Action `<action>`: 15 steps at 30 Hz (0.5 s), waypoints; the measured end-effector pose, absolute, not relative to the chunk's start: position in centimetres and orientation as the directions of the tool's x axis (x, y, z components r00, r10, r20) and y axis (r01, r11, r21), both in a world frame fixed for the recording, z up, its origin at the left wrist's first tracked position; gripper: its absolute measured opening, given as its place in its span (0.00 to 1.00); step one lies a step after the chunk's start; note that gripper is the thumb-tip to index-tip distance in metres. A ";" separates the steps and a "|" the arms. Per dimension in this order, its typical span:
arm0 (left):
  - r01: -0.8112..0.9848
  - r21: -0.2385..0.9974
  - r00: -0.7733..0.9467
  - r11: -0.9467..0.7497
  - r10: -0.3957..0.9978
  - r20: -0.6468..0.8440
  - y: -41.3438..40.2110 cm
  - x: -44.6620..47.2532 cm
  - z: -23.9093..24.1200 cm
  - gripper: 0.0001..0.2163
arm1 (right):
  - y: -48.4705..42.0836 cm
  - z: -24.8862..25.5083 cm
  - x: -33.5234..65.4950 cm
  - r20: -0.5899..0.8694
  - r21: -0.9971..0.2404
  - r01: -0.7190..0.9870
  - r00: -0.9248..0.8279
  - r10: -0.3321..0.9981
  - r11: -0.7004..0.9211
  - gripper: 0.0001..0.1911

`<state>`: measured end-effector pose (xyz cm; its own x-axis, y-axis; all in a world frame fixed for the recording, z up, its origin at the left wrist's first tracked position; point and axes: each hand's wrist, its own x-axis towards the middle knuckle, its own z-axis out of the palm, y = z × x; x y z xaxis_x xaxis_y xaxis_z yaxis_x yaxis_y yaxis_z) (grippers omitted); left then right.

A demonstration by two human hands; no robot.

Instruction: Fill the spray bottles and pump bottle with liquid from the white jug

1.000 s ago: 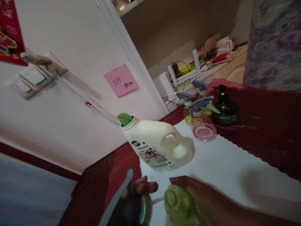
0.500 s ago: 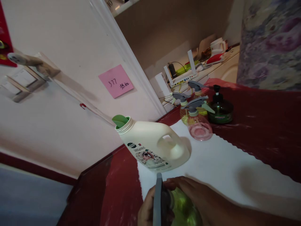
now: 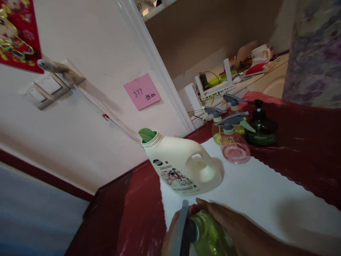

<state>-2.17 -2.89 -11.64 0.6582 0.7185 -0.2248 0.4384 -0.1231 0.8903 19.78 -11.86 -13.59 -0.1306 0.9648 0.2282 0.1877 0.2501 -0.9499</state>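
At the bottom of the head view is a yellow-green spray bottle (image 3: pixel 213 231), tilted so that its grey spray head (image 3: pixel 183 227) points to the left. My right hand (image 3: pixel 226 217) is closed around the bottle's body. On the far side, my left hand (image 3: pixel 170 227) closes about the spray head; much of it is hidden behind the grey plastic. Just beyond both hands stands a large cream detergent jug (image 3: pixel 183 160) with a handle, a printed label and a green spout in its uncapped mouth. It rests upright on a white sheet (image 3: pixel 255 188).
Behind the jug, to the right, stand a pink spray bottle (image 3: pixel 236 147), two yellowish spray bottles (image 3: pixel 217 131) and a dark green pump bottle (image 3: pixel 262 129). A white router (image 3: pixel 217 90) sits on the cabinet. The wall carries a pink note (image 3: pixel 142 91) and light switches (image 3: pixel 48 87).
The whole scene has shifted to the right as my head turned left. Both hands keep hold of the spray bottle, whose yellow-green body shows a little more clearly.
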 end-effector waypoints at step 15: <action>0.327 0.940 0.597 -0.095 0.792 -0.128 -2.4 -3.4 -12.6 0.26 | -10.5 -19.8 18.6 0.052 -0.987 0.140 -0.163 0.985 0.075 0.45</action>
<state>-3.36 -2.44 -12.64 0.5972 0.7918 -0.1277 0.3272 -0.0951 0.9402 18.57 -10.51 -19.79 -0.1632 0.9852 0.0519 0.1404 0.0753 -0.9872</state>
